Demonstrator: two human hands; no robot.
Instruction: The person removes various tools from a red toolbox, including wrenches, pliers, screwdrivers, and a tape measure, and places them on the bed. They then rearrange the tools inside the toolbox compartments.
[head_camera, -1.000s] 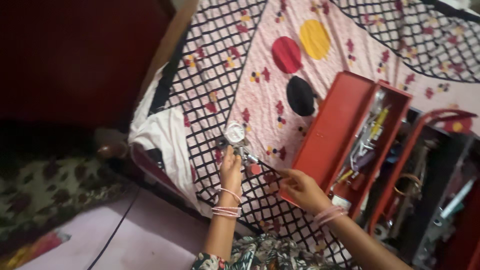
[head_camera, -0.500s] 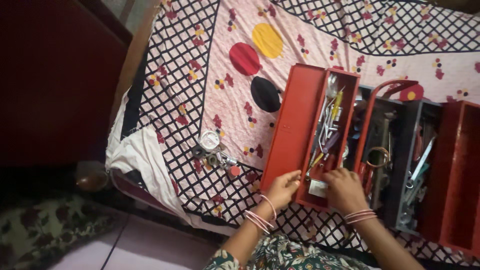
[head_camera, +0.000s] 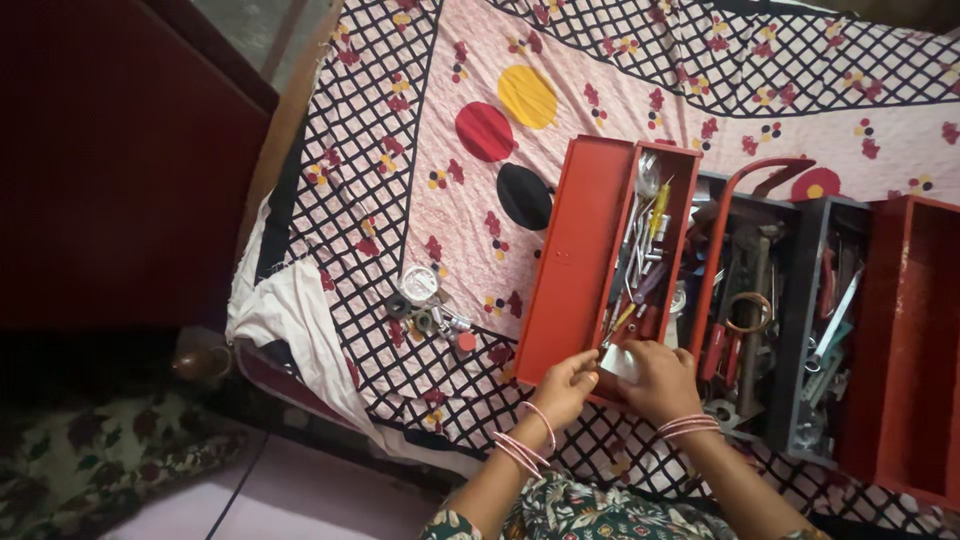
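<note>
Gripping one red toolbox (head_camera: 585, 250), two hands

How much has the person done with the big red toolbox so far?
Done: the red metal toolbox lies spread open on the patterned bedsheet, and a small metal gauge fitting lies beside it. In hand: the left hand and right hand are at the near end of the tool tray, around a small white thing. Left: the tools remain inside, trays open.
</note>
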